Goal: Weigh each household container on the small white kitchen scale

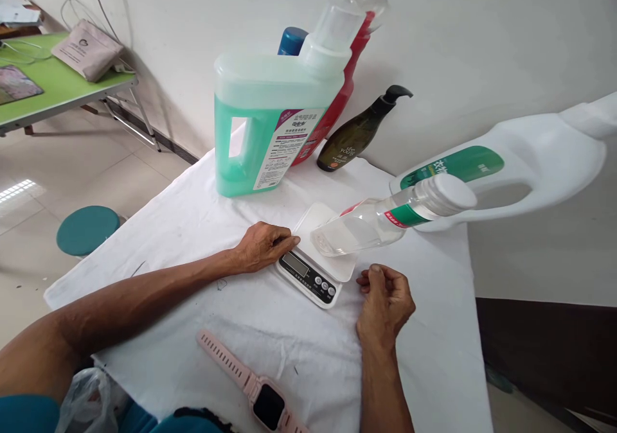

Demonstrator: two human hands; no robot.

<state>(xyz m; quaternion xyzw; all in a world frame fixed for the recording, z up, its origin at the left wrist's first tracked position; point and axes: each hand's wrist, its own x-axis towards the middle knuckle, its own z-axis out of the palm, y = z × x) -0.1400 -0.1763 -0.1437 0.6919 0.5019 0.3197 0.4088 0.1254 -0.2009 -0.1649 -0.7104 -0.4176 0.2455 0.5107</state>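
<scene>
A white kitchen scale (308, 282) with a grey display and several round buttons lies on the cloth-covered table. A clear bottle (359, 229) with a white cap and a green and red label rests on its weighing plate, looking tilted to the right in this view. My left hand (264, 247) is closed at the scale's left corner, thumb along the edge; its other fingers are partly hidden. Just right of the scale, my right hand (384, 304) is loosely curled, thumb against the fingers, with nothing visible in it. The scale's display shows no readable figures.
Behind stand a green liquid jug (236, 144), a red bottle (332, 115), a dark pump bottle (354, 131) and a white detergent jug (525, 157). A pink watch (268, 405) lies near the front. A teal stool (87, 230) and green table (58, 108) are left.
</scene>
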